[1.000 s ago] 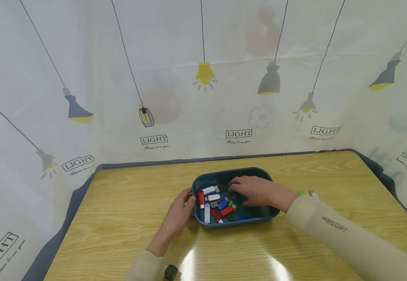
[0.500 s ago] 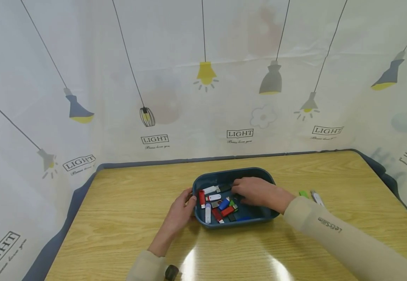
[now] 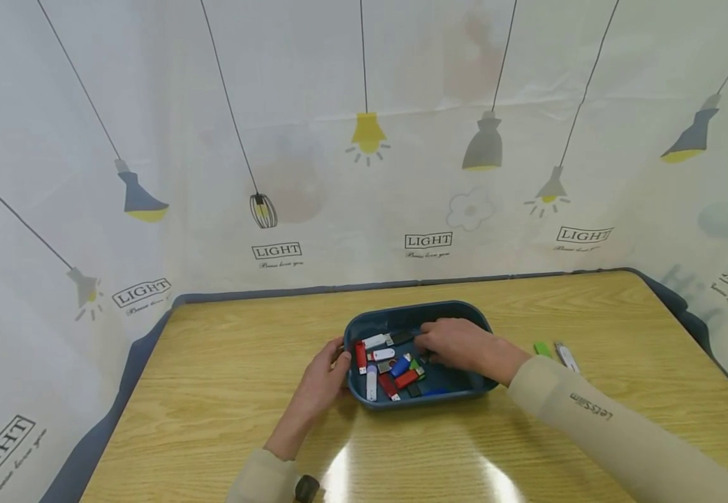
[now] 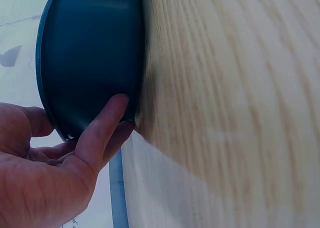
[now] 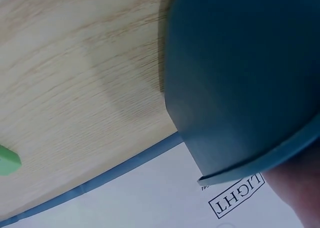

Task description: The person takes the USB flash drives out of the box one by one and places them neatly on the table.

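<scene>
Currently | left hand grips bin | right hand inside, near USBs

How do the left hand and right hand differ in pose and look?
The left hand holds one end of the blue tray from outside; the right hand reaches inside it, near USB sticks. The right hand's sleeve shows lettering; the left hand's shows none. Both sleeves are beige.

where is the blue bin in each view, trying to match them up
Head: the blue bin lies in the lower half, right of centre, left hand at its left end.
Left wrist: upper left, seen from outside, fingers on it.
Right wrist: right half, cut off at the right edge.
Shared landmark: the wooden table.
</scene>
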`<control>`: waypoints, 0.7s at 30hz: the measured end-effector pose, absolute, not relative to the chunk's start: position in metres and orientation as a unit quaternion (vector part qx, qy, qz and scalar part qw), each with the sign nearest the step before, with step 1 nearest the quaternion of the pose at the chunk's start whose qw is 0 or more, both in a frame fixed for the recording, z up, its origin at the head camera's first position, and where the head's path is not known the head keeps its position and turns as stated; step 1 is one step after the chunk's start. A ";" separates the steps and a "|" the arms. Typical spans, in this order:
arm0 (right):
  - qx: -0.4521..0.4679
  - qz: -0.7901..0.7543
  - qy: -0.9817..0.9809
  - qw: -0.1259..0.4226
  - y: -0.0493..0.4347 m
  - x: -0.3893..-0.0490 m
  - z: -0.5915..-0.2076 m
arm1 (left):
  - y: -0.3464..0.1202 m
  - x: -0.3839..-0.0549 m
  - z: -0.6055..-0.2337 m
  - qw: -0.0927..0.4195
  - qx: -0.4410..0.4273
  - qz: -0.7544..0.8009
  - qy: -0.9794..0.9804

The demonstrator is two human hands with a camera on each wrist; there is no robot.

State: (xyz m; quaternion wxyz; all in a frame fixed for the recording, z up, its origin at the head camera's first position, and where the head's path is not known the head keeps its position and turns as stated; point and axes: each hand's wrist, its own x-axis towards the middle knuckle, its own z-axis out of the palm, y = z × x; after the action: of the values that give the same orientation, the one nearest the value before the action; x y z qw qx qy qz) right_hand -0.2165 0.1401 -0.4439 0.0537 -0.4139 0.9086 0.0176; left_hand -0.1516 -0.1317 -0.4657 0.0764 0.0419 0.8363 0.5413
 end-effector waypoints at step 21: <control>-0.426 -0.098 0.899 0.009 0.167 -0.208 -0.426 | -0.131 -0.152 -0.465 0.067 0.041 0.540 0.838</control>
State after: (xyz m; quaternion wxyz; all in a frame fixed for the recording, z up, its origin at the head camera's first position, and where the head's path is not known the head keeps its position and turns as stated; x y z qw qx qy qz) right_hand -0.2079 0.1674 -0.4261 0.0090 -0.4260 0.8993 -0.0984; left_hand -0.1518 -0.1306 -0.4650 0.0669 0.0409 0.8383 0.5395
